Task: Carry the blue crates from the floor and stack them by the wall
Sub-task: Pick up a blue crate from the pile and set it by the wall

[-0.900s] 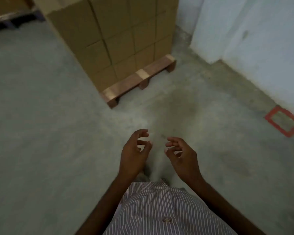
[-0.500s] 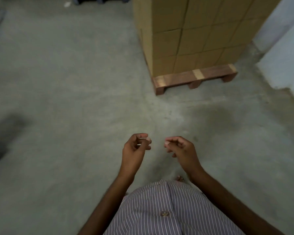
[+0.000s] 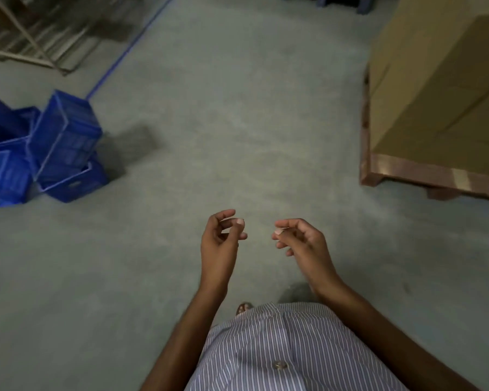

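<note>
Several blue crates lie in a loose heap on the concrete floor at the left edge. One tilted crate (image 3: pixel 64 134) leans on a lower crate (image 3: pixel 76 182), and another crate (image 3: pixel 3 176) sits beside them. My left hand (image 3: pixel 219 241) and my right hand (image 3: pixel 302 241) hover in front of my body at the centre, fingers loosely curled, holding nothing. Both hands are well to the right of the crates and apart from them.
A tall stack of cardboard boxes (image 3: pixel 441 80) on a wooden pallet (image 3: pixel 424 173) fills the right side. Metal racking (image 3: pixel 40 32) stands at the top left behind a blue floor line (image 3: pixel 124 52). Open floor lies ahead between the crates and the pallet.
My view has swung left: the box pallet slid to the right edge and the blue crates came into sight at the left. My hands stay empty in front of me.
</note>
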Tool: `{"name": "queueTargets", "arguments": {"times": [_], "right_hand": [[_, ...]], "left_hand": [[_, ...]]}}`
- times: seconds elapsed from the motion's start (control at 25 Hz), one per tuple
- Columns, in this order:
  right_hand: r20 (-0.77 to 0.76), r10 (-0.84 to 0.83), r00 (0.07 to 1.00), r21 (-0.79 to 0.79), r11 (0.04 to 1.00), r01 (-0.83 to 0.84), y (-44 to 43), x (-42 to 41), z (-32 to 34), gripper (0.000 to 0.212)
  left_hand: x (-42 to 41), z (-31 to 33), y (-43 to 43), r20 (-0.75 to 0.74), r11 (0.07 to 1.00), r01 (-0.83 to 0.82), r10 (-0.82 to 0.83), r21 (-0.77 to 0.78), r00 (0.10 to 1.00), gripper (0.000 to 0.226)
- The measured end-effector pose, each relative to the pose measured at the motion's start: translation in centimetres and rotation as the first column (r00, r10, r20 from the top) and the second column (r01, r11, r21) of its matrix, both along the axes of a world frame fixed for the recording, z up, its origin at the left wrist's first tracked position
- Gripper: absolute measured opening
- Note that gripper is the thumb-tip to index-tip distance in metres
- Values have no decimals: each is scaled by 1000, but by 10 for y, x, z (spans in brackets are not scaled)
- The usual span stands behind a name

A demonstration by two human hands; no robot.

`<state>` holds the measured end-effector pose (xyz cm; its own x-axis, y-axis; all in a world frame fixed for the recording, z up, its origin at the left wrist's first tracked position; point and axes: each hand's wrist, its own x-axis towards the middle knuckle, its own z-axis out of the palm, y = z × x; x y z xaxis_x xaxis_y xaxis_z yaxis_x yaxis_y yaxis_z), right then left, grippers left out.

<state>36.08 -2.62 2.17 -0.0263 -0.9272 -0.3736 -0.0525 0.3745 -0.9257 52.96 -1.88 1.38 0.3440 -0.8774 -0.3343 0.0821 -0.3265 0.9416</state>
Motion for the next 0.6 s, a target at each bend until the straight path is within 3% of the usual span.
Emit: {"name": "queueTargets", "arguments": {"times": [0.28,0.48,0.6], "right_hand": [[-190,225,956,-167,952,-257,-81,116,-16,19],[-333,401,853,-262,830,-492,-154,203,-16,24],[-363,495,789,-272,754,-598,-195,261,-15,25]], "left_hand": [[110,-12,-30,238,980,-179,196,-92,951,31],[191,-8,-75,427,955,-278,295,-103,855,33],[238,-3,-97,455,919,-376,386,-118,802,34]]}}
